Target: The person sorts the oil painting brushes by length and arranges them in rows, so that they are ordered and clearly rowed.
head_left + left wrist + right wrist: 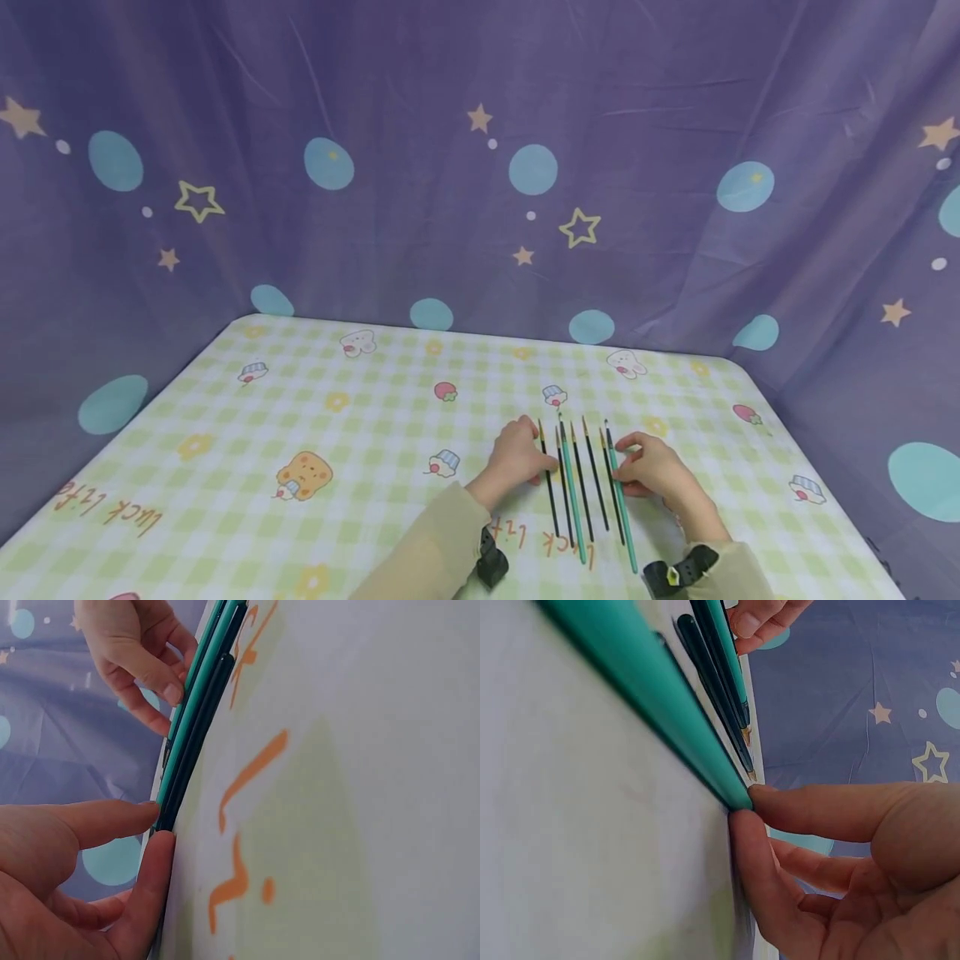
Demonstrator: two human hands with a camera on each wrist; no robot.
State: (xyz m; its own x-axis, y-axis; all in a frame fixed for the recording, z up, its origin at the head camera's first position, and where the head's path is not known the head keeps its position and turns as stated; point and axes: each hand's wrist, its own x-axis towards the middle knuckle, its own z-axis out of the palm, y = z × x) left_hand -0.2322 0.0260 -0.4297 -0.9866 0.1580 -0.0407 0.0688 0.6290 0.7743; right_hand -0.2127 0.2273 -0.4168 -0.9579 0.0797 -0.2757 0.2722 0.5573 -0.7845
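Note:
Several slim paintbrushes (575,487) lie side by side on the tablecloth, bristles toward the far edge. Most handles are black; two are teal. At the row's left side, my left hand (515,456) has its thumb and a finger closed on the outermost black paintbrush (550,492). Its thumb (112,820) and finger come together at the handle in the left wrist view. My right hand (654,468) pinches the teal paintbrush (624,521) at the row's right side. In the right wrist view that teal handle (652,697) runs up to the thumb and fingertip.
A green-and-white checked tablecloth (375,433) with printed cupcakes, flowers and lettering covers the table. Behind and around it hangs a purple curtain (420,233) with stars and blue ovals. Each wrist carries a black strap (491,560).

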